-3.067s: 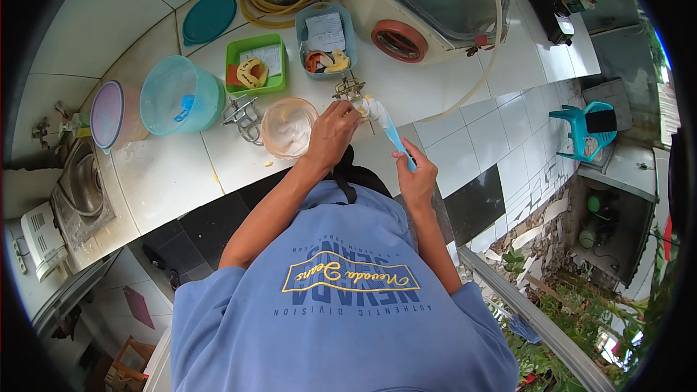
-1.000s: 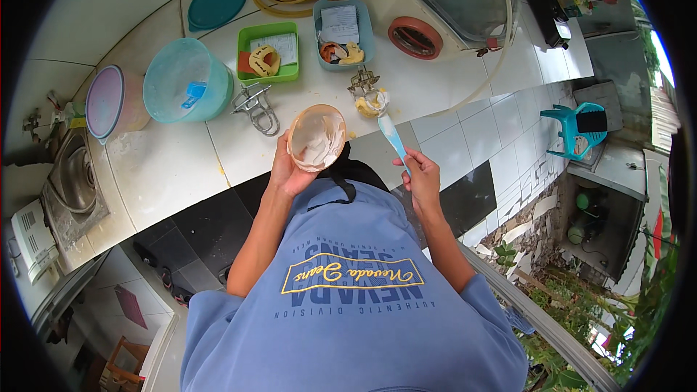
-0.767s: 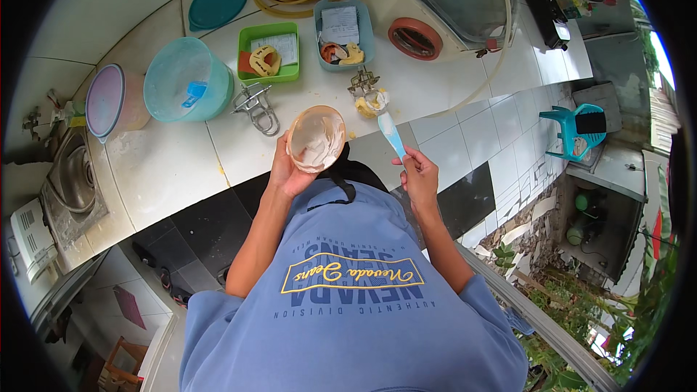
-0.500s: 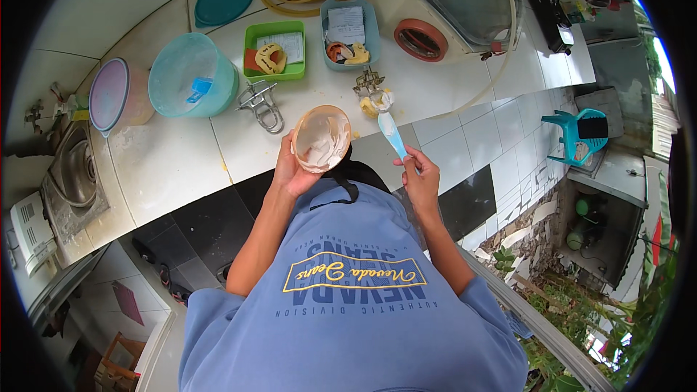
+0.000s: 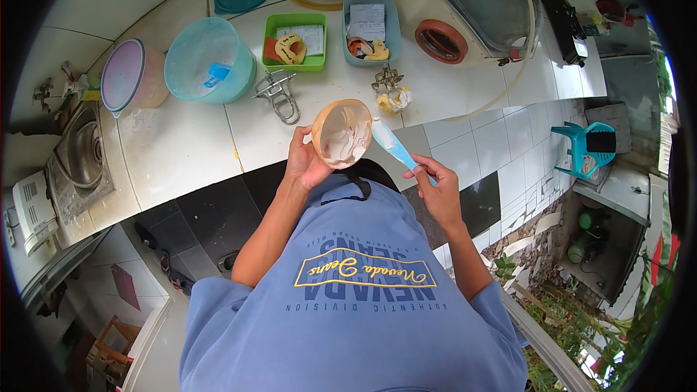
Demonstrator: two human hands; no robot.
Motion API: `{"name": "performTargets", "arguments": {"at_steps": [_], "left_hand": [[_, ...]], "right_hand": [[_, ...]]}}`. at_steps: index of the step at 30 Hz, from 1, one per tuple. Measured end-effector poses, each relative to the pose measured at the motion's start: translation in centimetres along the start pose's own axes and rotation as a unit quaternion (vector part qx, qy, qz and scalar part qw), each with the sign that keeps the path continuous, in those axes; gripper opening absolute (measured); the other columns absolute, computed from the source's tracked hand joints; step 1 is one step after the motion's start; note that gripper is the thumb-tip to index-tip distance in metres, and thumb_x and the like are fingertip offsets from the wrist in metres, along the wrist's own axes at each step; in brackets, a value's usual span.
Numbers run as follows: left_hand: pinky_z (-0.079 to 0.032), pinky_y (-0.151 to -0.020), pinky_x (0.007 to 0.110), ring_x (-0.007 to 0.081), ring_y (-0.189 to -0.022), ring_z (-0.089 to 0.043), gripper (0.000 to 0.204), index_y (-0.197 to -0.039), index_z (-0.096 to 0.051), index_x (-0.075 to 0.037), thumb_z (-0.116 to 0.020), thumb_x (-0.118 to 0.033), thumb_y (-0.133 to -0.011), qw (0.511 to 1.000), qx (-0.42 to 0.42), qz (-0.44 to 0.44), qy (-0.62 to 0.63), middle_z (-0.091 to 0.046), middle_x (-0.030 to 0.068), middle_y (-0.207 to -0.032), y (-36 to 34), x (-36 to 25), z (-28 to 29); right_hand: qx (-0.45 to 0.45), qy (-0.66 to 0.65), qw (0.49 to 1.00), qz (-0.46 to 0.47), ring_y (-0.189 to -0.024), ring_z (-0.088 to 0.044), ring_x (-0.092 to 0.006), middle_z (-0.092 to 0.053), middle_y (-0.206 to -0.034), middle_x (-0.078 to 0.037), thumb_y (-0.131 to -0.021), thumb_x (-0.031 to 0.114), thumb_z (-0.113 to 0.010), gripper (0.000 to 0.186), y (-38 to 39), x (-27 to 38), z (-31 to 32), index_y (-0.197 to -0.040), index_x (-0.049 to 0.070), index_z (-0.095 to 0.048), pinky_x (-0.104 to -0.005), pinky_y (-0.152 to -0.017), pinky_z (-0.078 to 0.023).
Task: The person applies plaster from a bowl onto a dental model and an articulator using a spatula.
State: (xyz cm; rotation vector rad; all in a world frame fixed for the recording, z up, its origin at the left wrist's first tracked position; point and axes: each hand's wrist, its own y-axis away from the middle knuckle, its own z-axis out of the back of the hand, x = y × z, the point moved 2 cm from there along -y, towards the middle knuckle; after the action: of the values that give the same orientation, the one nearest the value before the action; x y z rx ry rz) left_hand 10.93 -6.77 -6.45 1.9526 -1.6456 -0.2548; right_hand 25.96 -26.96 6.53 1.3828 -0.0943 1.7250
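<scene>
My left hand (image 5: 308,163) is closed round an orange-tan mixing bowl (image 5: 327,117), tilted with its mouth to the right. White paste (image 5: 350,144) coats its inner wall. A light-blue spatula (image 5: 396,151) is gripped in my right hand (image 5: 438,183), its white-smeared tip at the bowl's right rim. Just beyond the bowl, a metal dental articulator (image 5: 388,80) stands at the counter's edge with a yellow cast (image 5: 394,101) covered in white paste. To the left lies another metal articulator frame (image 5: 276,96).
A green tray (image 5: 322,64) and a pale-blue tray (image 5: 396,33) hold dental casts and paper slips. At the left are a turquoise tub (image 5: 178,76), a lidded container (image 5: 125,78) and a sink (image 5: 81,152). A boxy machine (image 5: 414,0) occupies the back right of the counter (image 5: 192,145).
The spatula has moved from the paste-covered cast to the rim of the bowl. The whole view has shifted slightly, so counter items sit further right.
</scene>
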Motion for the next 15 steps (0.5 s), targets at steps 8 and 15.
{"name": "performTargets", "arguments": {"at_steps": [8,15], "left_hand": [[-0.040,-0.112,0.055,0.0356,-0.135,-0.049,0.065,-0.147,-0.042,-0.004,-0.048,-0.044,-0.096,0.994,0.002,-0.037,-0.101,-0.047,0.0162,-0.149,-0.7,0.7,-2.2],[-0.042,-0.111,0.055,0.0347,-0.130,-0.053,0.064,-0.144,-0.046,-0.003,-0.046,-0.044,-0.096,0.994,-0.009,-0.046,-0.094,-0.052,0.0168,-0.143,-0.9,1.6,-3.2]], "right_hand": [[0.043,0.395,0.878,0.266,-0.070,-0.068,-0.0262,-0.069,-0.081,-0.010,-0.088,0.009,-0.066,0.029,-0.3,4.9,-0.8,-0.116,0.006,-0.072,-0.0376,-0.063,-0.055],[0.079,0.444,0.843,0.293,-0.073,-0.066,-0.0236,-0.065,-0.082,-0.005,-0.085,0.007,-0.067,0.031,-1.5,6.0,-1.6,-0.116,0.012,-0.072,-0.0364,-0.065,-0.054]]}}
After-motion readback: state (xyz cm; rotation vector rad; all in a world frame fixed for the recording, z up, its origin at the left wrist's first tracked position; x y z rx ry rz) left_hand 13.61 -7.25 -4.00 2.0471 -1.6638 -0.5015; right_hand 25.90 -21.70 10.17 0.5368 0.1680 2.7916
